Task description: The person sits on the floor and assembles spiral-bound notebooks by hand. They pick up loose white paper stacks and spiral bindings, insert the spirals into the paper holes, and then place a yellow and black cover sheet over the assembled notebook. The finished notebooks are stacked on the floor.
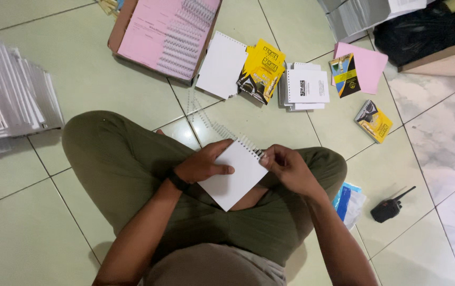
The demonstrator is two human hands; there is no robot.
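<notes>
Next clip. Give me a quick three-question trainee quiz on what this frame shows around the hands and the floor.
1. True or false: the left hand lies flat on the white notepad.
2. Which thing lies on the tiles to the right of the person's knee? A) a black handheld radio B) a pair of scissors C) a cup
3. Fill in: the right hand pinches the pad's ____ corner, at the coil binding.

Key
1. True; it rests on the pad's left part.
2. A, the black handheld radio, beside a blue and white plastic packet.
3. Upper right, where the fingers meet the coil.
</notes>
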